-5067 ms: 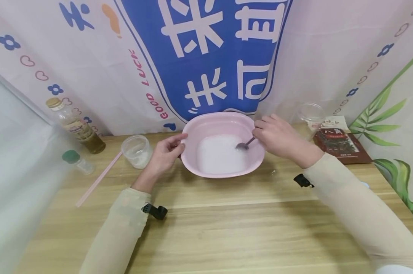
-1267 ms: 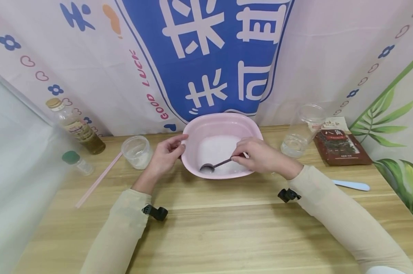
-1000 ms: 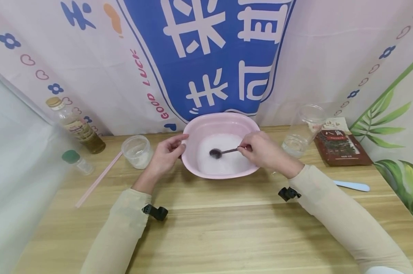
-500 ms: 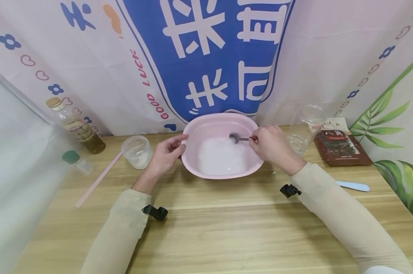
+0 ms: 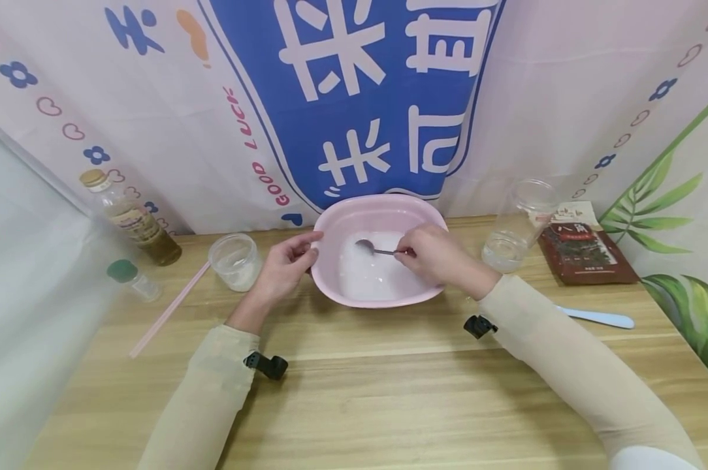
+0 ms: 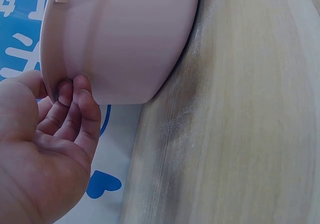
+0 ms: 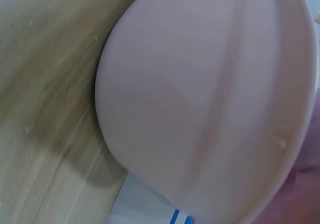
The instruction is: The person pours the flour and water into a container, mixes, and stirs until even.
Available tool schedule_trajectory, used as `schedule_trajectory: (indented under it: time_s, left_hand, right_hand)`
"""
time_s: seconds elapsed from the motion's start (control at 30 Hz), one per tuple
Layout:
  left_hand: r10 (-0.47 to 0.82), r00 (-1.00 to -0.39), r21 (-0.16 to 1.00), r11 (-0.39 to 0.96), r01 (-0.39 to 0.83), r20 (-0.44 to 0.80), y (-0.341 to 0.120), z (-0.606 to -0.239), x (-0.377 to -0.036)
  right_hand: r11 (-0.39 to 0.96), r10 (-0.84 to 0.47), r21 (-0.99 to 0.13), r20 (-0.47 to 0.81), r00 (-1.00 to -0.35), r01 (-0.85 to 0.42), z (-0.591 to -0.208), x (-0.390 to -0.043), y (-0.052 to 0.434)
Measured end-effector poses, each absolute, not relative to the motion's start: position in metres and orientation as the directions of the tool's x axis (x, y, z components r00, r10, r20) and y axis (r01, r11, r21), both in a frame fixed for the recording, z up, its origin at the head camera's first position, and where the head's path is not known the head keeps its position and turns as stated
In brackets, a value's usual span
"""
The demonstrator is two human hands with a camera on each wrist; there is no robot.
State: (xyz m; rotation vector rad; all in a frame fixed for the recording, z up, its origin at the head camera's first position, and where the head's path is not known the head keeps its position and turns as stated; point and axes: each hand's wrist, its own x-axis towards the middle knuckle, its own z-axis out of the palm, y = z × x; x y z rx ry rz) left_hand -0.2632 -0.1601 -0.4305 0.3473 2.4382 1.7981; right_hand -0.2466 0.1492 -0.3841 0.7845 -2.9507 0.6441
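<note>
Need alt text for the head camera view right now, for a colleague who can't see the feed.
A person's right hand holds a metal spoon in the white liquid inside a pink basin, while the left hand grips the basin's left rim. The basin sits on a wooden table.

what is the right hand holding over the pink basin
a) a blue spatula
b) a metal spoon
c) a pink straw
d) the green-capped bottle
b: the right hand pinches the handle of a metal spoon whose bowl is over the white liquid inside the pink basin, while the left hand grips the basin's left rim.
</note>
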Motion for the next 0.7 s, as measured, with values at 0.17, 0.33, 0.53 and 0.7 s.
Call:
schedule_trajectory:
  time_s: [0.17, 0.33, 0.53, 0.7]
  left_hand:
    - [0.240, -0.969, 0.954, 0.273, 0.124, 0.058, -0.159, -0.430, -0.263]
    - [0.243, -0.968, 0.957, 0.263, 0.124, 0.059, -0.158, -0.430, -0.263]
    - [0.241, -0.969, 0.957, 0.264, 0.123, 0.058, -0.158, -0.429, -0.262]
    - [0.240, -0.969, 0.958, 0.257, 0.126, 0.063, -0.158, -0.429, -0.262]
  right_hand:
    - [0.726, -0.571, -0.391, 0.116, -0.813, -0.566, -0.384, -0.241, 0.146]
    - [0.673, -0.648, -0.377, 0.114, -0.753, -0.636, -0.381, -0.236, 0.150]
    - [0.634, -0.692, -0.386, 0.107, -0.714, -0.671, -0.375, -0.232, 0.164]
    - [0.677, -0.646, -0.355, 0.133, -0.751, -0.645, -0.376, -0.234, 0.160]
